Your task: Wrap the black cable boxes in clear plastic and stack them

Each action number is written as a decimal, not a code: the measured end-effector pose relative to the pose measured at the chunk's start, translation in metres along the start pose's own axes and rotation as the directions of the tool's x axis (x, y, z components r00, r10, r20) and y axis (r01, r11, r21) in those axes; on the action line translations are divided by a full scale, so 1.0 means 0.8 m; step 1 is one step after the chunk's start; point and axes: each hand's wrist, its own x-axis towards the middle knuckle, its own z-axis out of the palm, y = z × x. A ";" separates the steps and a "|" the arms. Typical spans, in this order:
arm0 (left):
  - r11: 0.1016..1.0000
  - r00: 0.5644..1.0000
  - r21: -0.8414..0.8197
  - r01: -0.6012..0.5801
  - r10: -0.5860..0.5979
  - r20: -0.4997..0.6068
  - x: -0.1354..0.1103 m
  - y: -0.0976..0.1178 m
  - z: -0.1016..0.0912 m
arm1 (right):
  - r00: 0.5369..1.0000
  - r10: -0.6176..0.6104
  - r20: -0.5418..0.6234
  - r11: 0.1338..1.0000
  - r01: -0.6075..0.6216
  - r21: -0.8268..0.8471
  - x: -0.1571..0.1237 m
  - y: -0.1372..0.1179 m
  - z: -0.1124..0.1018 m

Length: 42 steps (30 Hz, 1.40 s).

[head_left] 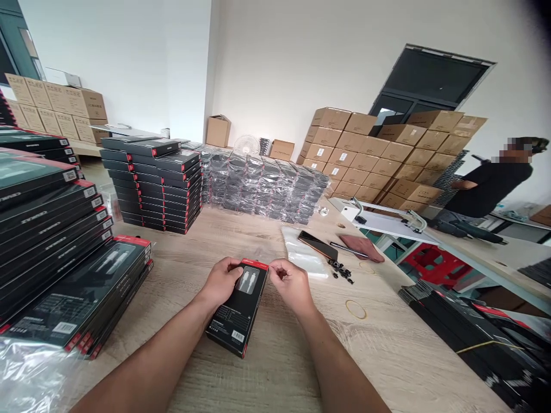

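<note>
A black and red cable box (235, 310) lies tilted on the wooden table in front of me, its window showing two white cable plugs. My left hand (221, 281) is closed on the box's upper left edge, thumb on the front face. At the upper right corner, my right hand (290, 282) pinches the red-edged end of the box with thumb and index finger. Its other fingers are curled in. A bit of clear plastic film (258, 252) shows just behind the box's top; whether the fingers touch it I cannot tell.
Stacks of similar boxes (150, 183) stand left, with plastic-wrapped packs (262, 186) behind. To the right lie clear bags (303, 252), a phone (317, 245), small black pieces (341, 271) and a rubber band (356, 309). Cartons (357, 149) and a person (486, 183) are farther back.
</note>
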 end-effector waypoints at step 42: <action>0.764 0.917 0.539 -0.355 0.175 0.358 -0.014 0.032 -0.017 | 0.891 0.089 0.446 0.866 -0.290 0.407 -0.006 -0.034 -0.028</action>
